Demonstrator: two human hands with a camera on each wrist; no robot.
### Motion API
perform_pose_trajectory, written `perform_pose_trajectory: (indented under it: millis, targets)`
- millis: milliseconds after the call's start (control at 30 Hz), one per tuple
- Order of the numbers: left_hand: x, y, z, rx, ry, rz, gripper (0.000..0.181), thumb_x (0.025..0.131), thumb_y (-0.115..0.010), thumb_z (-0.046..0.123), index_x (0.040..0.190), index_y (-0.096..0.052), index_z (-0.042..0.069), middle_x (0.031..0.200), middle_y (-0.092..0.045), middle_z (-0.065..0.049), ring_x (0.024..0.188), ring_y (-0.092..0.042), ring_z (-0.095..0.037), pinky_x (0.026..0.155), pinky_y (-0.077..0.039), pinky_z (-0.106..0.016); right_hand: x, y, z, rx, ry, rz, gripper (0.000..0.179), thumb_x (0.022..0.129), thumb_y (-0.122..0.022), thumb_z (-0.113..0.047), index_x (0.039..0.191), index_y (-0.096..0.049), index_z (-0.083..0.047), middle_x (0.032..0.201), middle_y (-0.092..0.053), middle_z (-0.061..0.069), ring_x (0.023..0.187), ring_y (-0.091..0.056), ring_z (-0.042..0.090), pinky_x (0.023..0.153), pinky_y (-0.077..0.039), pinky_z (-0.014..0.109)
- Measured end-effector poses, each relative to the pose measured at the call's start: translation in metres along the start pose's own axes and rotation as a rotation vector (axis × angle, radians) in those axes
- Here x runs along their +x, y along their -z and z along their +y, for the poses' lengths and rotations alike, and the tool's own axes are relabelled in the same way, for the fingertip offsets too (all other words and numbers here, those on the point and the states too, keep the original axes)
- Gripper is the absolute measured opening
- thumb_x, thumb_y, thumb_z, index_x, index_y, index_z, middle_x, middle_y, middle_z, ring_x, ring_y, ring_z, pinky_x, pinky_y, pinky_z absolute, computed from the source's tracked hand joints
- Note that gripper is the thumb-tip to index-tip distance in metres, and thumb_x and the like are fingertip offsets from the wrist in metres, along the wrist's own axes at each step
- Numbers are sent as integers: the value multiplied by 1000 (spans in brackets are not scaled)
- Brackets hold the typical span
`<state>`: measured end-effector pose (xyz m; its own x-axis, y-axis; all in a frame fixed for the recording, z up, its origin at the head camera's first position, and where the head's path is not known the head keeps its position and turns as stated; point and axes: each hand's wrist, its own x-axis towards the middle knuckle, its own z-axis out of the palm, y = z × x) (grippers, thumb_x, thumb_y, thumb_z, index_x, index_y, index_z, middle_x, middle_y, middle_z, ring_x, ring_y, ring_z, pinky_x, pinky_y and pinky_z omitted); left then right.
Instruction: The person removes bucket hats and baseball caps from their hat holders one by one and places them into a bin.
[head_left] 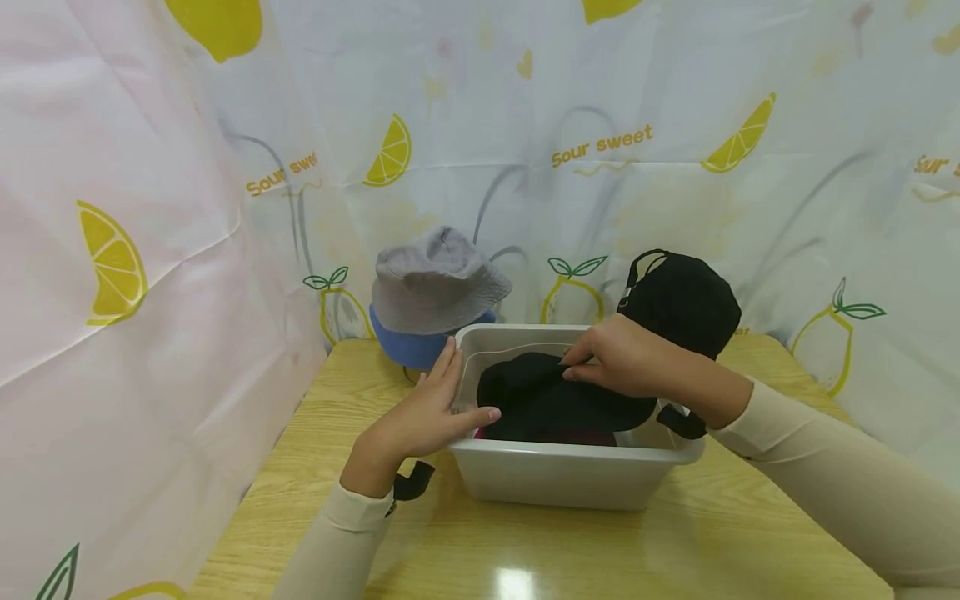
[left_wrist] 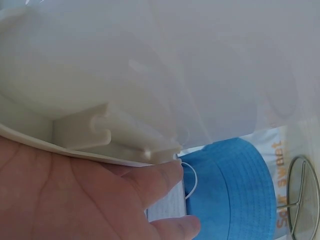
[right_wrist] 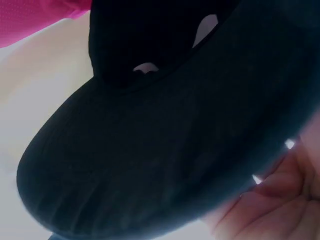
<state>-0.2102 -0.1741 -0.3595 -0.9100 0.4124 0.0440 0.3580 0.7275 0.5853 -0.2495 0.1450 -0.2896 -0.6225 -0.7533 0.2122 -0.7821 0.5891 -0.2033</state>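
Note:
In the head view a black brimmed hat (head_left: 540,400) lies in a pale grey plastic bin (head_left: 562,471). My right hand (head_left: 622,358) pinches the hat's fabric between thumb and fingers. The right wrist view shows the hat's wide brim (right_wrist: 125,165) close up, with the hand (right_wrist: 275,205) at its lower right edge. Beneath the hat, a strip of a magenta item (head_left: 577,437) shows; most of it is covered. My left hand (head_left: 423,417) rests on the bin's left rim, thumb spread toward the hat. In the left wrist view its extended fingers (left_wrist: 160,182) lie along the bin's outer side.
Behind the bin's left corner, a grey bucket hat (head_left: 442,279) sits on top of a blue hat (head_left: 412,346). A black cap (head_left: 682,304) with a strap stands at the back right. Everything is on a wooden table (head_left: 360,383), with lemon-print cloth (head_left: 510,208) hung behind and at the left.

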Motion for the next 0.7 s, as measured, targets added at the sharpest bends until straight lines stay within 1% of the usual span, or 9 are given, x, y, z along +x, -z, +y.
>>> perform_pose_trajectory:
  millis: [167,300,467,567,700]
  targets:
    - [-1,0,0,3,0,0,115,91,-58,76,167,-1,11,174,19,-3,161,6,-25,127,-2,-61,6,-4,4,6,5,-34,12,94,-78,-22,103,-85,-20,106,-80,-4,96,-75,11,80,-61,34]
    - [-1,1,1,-3,-3,0,116,91,-57,77,167,-1,10,174,19,-3,161,6,-24,128,-2,-61,11,-7,5,3,16,-65,12,94,-78,-21,103,-85,-19,104,-80,-5,92,-74,10,78,-61,33]
    - [-1,0,0,-6,-1,2,117,90,-56,79,167,-1,10,174,19,-3,161,6,-24,128,-2,-61,18,-13,7,-16,20,-138,12,95,-77,-23,103,-84,-19,103,-80,-6,91,-73,7,77,-60,31]
    - [-1,0,1,-6,2,3,117,89,-55,81,167,-1,12,174,18,-2,161,5,-23,128,-2,-60,21,-16,8,-28,46,-175,8,94,-78,-20,98,-84,-18,97,-79,-8,84,-70,5,75,-59,31]
    - [0,0,0,-1,-1,4,117,89,-55,81,167,0,12,174,18,-2,161,5,-22,128,-2,-60,24,-21,9,-42,91,-204,4,91,-80,-16,89,-83,-17,84,-75,-10,71,-61,3,68,-54,28]
